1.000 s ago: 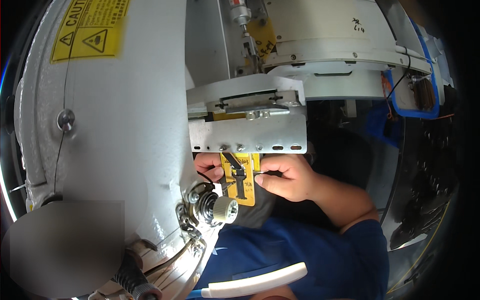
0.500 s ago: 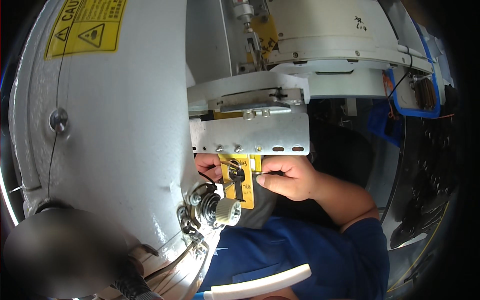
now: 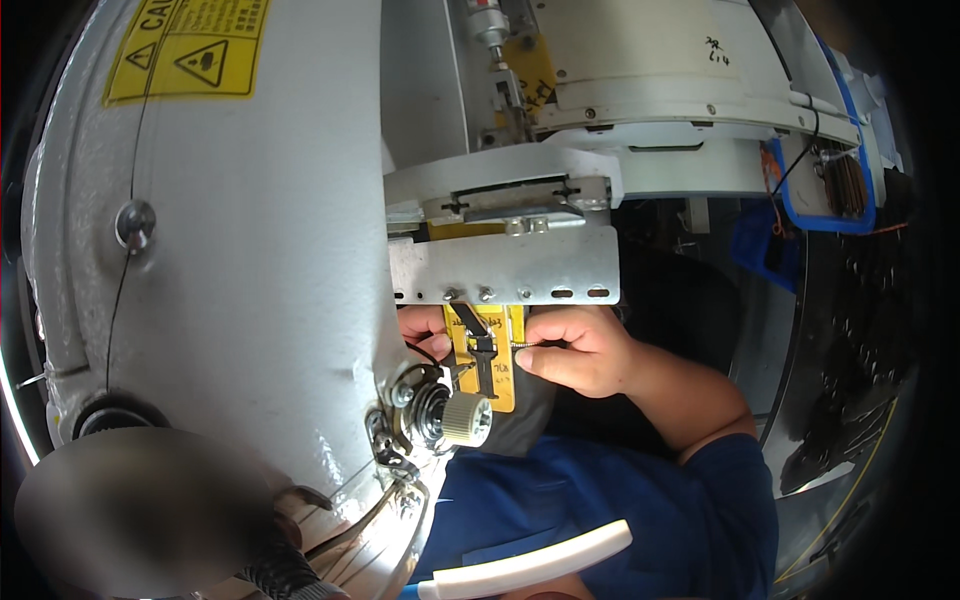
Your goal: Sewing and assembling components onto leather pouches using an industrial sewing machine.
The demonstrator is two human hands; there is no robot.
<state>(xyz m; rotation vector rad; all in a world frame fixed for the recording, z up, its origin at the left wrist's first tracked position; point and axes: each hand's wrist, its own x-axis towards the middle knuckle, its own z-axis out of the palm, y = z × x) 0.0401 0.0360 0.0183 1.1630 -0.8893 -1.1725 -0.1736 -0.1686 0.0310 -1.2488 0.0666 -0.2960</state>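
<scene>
A yellow plate (image 3: 504,392) with handwriting on it lies beneath the metal bracket, between my two hands. On it rests a black buckle-like piece (image 3: 485,365), and a short black band (image 3: 470,320) slants up from it toward the bracket. My right hand (image 3: 582,350) is closed at the plate's right edge, thumb and forefinger pinching a thin ribbed strip (image 3: 522,346). At the left edge is my left hand (image 3: 425,330), its fingers bent; the sewing machine's arm hides part of it, and what it holds cannot be made out.
The grey sewing machine arm (image 3: 260,240) fills the left, with a cream tension knob (image 3: 467,418) near the plate. A slotted metal bracket (image 3: 560,262) hangs just above my hands. Blue-rimmed bins (image 3: 870,215) stand at the far right. A white curved tube (image 3: 530,565) crosses in front.
The black band now lies slanted across the plate's upper part, where a loop-like shape was before. The view has shifted slightly; both hands stay beside the plate.
</scene>
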